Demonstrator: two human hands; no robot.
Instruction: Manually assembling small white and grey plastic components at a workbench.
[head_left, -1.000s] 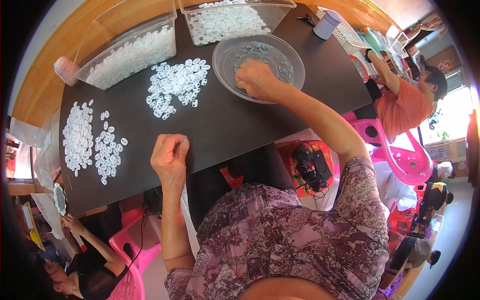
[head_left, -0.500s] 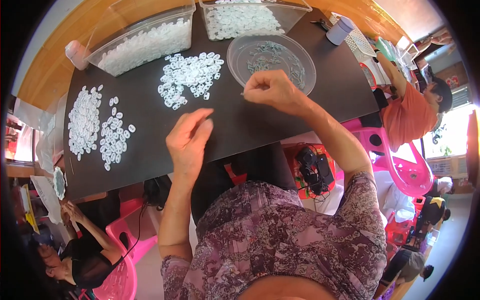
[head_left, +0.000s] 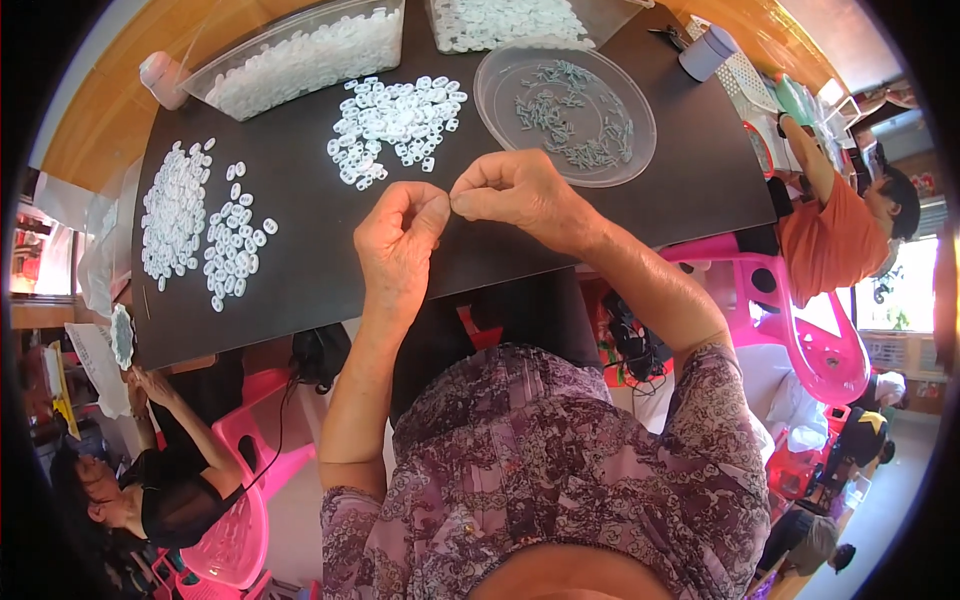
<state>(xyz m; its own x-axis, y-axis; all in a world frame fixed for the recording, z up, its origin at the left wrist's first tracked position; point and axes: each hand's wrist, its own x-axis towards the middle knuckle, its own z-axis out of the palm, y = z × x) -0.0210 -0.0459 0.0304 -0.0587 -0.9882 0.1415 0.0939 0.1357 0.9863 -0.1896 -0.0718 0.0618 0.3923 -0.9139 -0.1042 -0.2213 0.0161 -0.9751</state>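
Note:
Over the dark table (head_left: 690, 150), my left hand (head_left: 393, 250) and my right hand (head_left: 530, 203) meet at the fingertips. Both are closed in a pinch, and whatever lies between the fingers is too small or hidden to name. Just beyond them is a heap of small white oval pieces with holes (head_left: 395, 120). A round clear tray (head_left: 493, 90) beyond my right hand holds scattered small grey-green pieces (head_left: 600, 150). Off to the left lie a larger pile of white oval pieces (head_left: 172, 215) and a looser group of similar ones (head_left: 233, 245).
Two clear bins of white pieces, one left (head_left: 390, 60) and one right (head_left: 608, 18), stand along the far edge. A lilac cup (head_left: 707, 53) is at the far right, a pale bottle (head_left: 163, 78) at the far left. Two people sit beside pink chairs (head_left: 815, 340) at either side.
My right hand has moved left and my left hand slightly right and farther up, so their fingertips now meet. My left fingers have closed. The whole view has shifted slightly.

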